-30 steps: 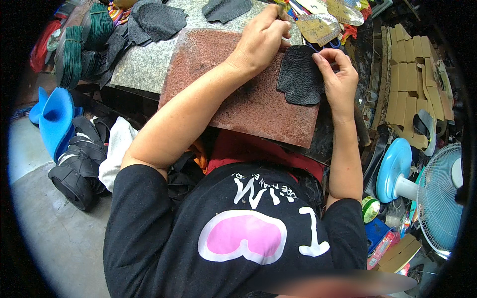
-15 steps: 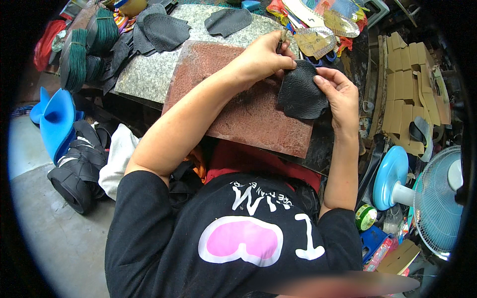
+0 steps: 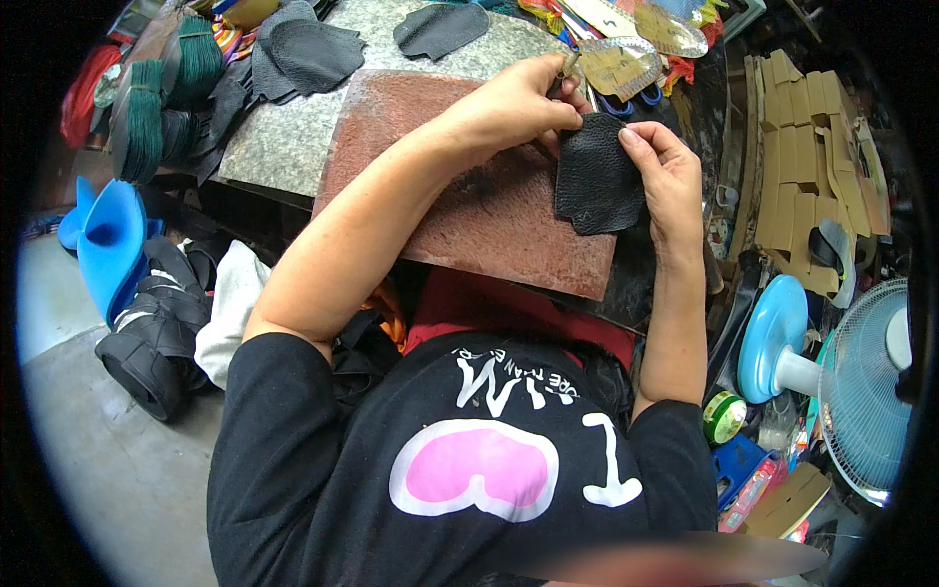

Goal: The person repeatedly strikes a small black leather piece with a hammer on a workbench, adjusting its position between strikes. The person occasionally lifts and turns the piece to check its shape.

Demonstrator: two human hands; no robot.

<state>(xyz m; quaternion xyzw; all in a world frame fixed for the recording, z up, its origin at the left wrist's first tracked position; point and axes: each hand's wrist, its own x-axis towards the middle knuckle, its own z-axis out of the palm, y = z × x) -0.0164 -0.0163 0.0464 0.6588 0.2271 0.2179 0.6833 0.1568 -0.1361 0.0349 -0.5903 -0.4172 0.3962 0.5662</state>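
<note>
A black, grainy leather piece is held up over the right end of a red-brown stone slab. My right hand grips it from the right side, fingertips on its upper edge. My left hand reaches across the slab and is closed at the piece's top left corner. A slim tool sticks out of the left fist. The tool's tip is hidden by my fingers.
A grey stone slab behind carries more dark leather pieces, with green thread spools to its left. Paper patterns and cardboard cut-outs lie at right. On the floor are a blue stool, black shoes and a fan.
My left hand came down from beyond the slab to the top edge of the leather piece. The piece shifted slightly lower in my right hand.
</note>
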